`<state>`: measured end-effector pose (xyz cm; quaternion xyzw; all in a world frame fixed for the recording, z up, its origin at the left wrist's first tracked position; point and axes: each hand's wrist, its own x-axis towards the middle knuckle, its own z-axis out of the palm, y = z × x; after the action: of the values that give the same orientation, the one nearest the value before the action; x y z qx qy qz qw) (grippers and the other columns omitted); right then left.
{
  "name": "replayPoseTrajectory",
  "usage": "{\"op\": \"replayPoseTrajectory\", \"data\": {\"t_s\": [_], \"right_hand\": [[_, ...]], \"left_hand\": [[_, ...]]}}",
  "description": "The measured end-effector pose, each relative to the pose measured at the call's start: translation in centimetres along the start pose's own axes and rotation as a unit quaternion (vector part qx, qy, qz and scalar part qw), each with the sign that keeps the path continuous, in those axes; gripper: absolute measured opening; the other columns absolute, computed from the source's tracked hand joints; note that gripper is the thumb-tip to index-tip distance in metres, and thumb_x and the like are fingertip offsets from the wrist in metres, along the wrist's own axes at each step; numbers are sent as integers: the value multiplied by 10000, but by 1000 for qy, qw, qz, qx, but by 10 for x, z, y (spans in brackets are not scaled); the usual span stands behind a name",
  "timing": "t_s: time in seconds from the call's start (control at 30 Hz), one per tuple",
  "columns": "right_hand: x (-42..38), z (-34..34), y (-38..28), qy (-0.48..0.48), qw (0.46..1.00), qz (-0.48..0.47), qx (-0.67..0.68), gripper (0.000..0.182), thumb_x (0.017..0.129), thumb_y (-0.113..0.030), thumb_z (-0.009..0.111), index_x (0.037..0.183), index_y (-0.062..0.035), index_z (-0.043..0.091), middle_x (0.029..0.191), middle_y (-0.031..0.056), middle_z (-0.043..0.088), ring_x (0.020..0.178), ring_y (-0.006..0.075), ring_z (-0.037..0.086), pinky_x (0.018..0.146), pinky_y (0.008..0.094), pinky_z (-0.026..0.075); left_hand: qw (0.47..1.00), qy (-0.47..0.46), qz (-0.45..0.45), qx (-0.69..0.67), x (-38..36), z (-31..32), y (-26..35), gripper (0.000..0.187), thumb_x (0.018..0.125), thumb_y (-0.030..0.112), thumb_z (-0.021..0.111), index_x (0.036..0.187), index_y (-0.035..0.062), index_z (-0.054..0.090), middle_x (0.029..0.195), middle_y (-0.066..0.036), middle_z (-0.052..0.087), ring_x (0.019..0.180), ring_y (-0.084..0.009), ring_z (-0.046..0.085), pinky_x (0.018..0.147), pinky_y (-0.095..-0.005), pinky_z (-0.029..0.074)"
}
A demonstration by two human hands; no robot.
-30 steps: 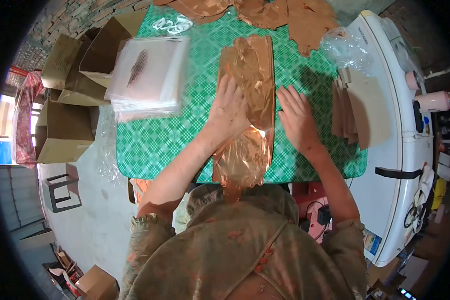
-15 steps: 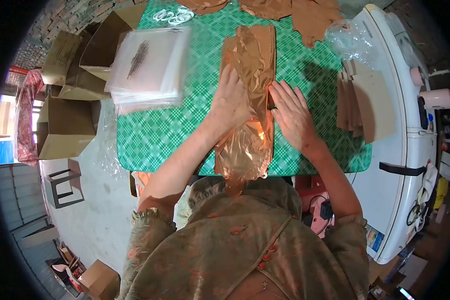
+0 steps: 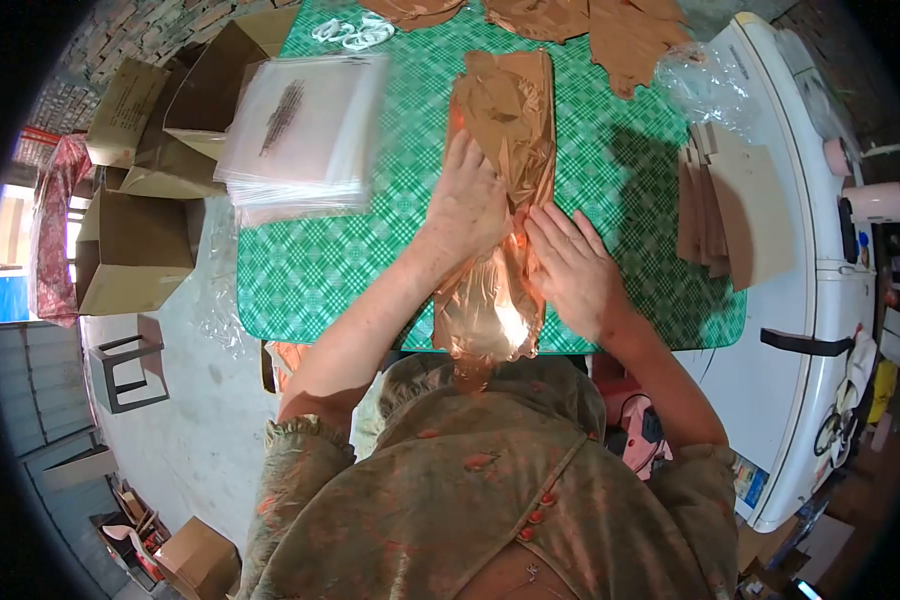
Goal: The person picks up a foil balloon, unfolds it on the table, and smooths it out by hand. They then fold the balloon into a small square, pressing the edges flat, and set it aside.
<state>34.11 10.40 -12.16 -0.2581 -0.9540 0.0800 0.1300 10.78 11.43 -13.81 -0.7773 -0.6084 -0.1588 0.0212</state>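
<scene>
A long strip of shiny copper-coloured foil [image 3: 482, 305], folded lengthwise, lies on the green checked tabletop [image 3: 400, 120] and runs down over its front edge toward my lap. My left hand [image 3: 465, 200] rests flat on the left side of the strip, fingers stretched toward the far end. At the right edge, about halfway along, my right hand [image 3: 575, 265] lies with its fingers extended over the foil. The far end is creased and layered, while the near part is glossy with a bright reflection. Both palms hide some of the strip's middle.
Clear plastic sleeves [image 3: 310, 130] are stacked at the left, with white rings [image 3: 355, 32] behind. More copper-coloured foil pieces [image 3: 635, 45] lie along the far edge. Cardboard sheets [image 3: 750, 215] and crumpled clear plastic [image 3: 705, 85] sit right, beside a white fridge [image 3: 805, 330]. Open cartons [image 3: 135, 245] stand left.
My right hand has moved inward, from beside the right edge to over the foil. My left hand stays nearly in place, and the foil's upper left side looks flatter.
</scene>
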Motion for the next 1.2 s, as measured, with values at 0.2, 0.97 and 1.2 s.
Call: {"op": "replayPoseTrajectory", "data": {"t_s": [0.2,0.97,1.2], "right_hand": [[-13,-8,-13,-41,999,-7,21,839,898,-436,743,1575,-16,481,1681,164,420,1596,314,323,1306,558,188],[-13,-8,-15,-33,999,-20,2,805,894,-417,740,1582,-74,500,1683,165,407,1591,342,322,1296,585,201],[-14,-7,-15,-45,999,-12,1,767,932,-433,710,1588,-100,491,1706,134,383,1610,313,286,1308,579,161]], "left_hand": [[993,108,42,29,2,9,-2,718,922,451,632,1429,-57,610,1476,-196,580,1458,-371,421,1308,-525,170],[994,80,10,-72,7,-9,0,577,1015,311,551,1543,79,529,1582,-201,505,1545,-391,360,1330,-553,143],[994,94,1,-52,4,-12,-19,477,943,161,606,1400,29,638,1515,-220,557,1501,-402,418,1308,-516,259]]}}
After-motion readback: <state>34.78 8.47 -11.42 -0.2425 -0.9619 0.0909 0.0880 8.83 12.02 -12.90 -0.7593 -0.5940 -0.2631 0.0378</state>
